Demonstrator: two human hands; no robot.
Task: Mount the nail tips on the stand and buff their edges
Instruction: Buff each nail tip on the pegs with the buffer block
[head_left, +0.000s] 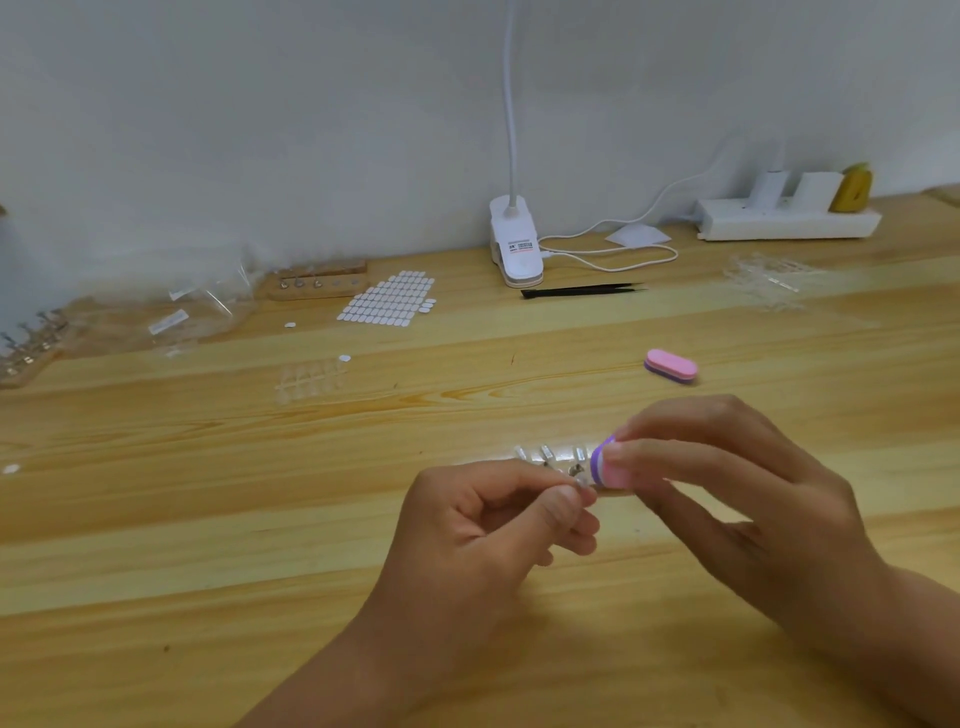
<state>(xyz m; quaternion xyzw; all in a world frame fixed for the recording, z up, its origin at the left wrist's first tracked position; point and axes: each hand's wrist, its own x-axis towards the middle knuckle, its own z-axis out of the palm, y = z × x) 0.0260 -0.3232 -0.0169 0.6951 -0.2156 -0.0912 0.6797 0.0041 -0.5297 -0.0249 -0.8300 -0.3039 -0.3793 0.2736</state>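
Pinching a nail tip (584, 483) with left hand (498, 525), thumb and forefinger closed on it, other fingers curled. Gripping a pink-and-purple buffer block (609, 469) in right hand (737, 488) fingertips, block end right at the tip. Just behind, on the wooden surface (208, 519), a row of mounted nail tips (548, 453). Farther back: second buffer block (670, 366), clear tip tray (309, 379), black tweezers (582, 291), adhesive tab sheet (389, 299), clip lamp (514, 244).

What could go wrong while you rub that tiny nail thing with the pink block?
The left hand only pinches the tiny nail tip, so the buffer block in the right hand might flick it away. The row of mounted tips sits just behind both hands and could get bumped.
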